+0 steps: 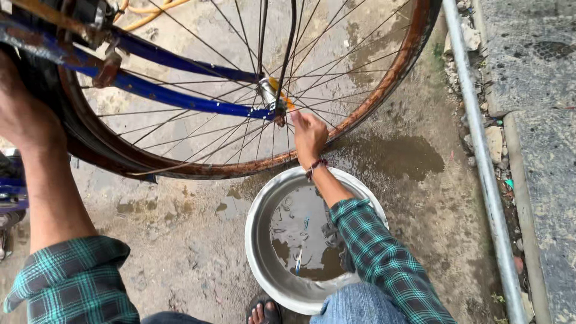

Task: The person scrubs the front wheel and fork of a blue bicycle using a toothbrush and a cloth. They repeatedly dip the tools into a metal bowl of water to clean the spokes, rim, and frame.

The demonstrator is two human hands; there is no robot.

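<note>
A bicycle wheel with a rusty rim (pixel 384 90) and thin spokes fills the upper view, held in a blue frame (pixel 174 96). My right hand (pixel 309 135) reaches up to the hub and axle (pixel 273 99), fingers closed around a part there; what it grips is too small to tell. My left hand (pixel 21 114) rests on the black tyre (pixel 42 90) at the left edge, pressing against it. Both sleeves are green plaid.
A round metal basin (pixel 261 240) with shallow dirty water stands under my right forearm. The ground is wet concrete with puddles (pixel 402 159). A grey metal pipe (pixel 480 150) runs down the right side beside a stone kerb. My sandalled foot (pixel 263 312) shows at the bottom.
</note>
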